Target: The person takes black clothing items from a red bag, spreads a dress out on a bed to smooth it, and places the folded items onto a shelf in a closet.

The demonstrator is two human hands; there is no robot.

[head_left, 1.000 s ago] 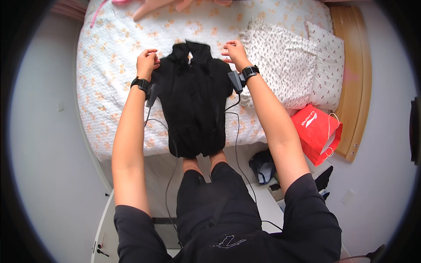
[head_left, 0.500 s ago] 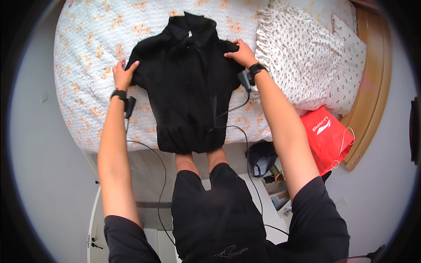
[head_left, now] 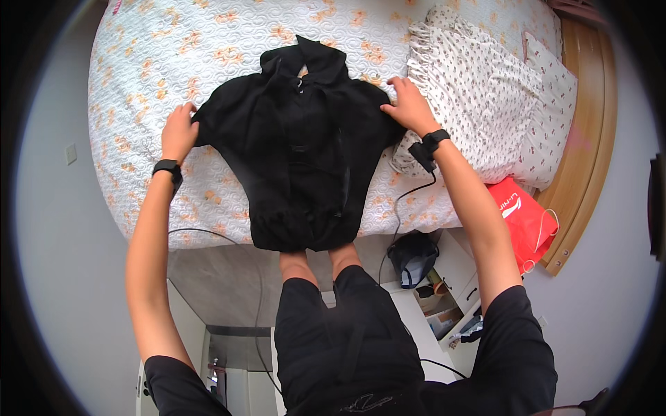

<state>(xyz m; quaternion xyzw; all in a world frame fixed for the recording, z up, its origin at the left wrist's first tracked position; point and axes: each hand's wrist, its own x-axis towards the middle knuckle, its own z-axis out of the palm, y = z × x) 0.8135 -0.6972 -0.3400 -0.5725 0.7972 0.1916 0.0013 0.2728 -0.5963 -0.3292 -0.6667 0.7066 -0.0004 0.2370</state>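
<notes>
A black collared top (head_left: 298, 149) with a gathered hem lies front up on the bed, its collar pointing away from me and its hem at the near edge. My left hand (head_left: 180, 132) is closed on the end of its left-hand sleeve. On the other side, my right hand (head_left: 413, 109) grips the right-hand sleeve end, thumb on top of the fabric. Both sleeves are drawn out sideways and the body narrows toward the hem. Something small and shiny shows at the neck opening. The fingers under the fabric are hidden.
The bed has a white quilted cover (head_left: 149, 90) with orange flowers. A patterned white blanket (head_left: 472, 97) lies to the right, beside a wooden headboard (head_left: 590, 104). A red bag (head_left: 526, 218) and a dark bag (head_left: 413, 258) are nearer me. A black cable (head_left: 398, 208) hangs from my right wrist.
Both hands have moved outward, stretching the sleeves wider apart. The top now spreads broader at the shoulders and lies slightly lower in view.
</notes>
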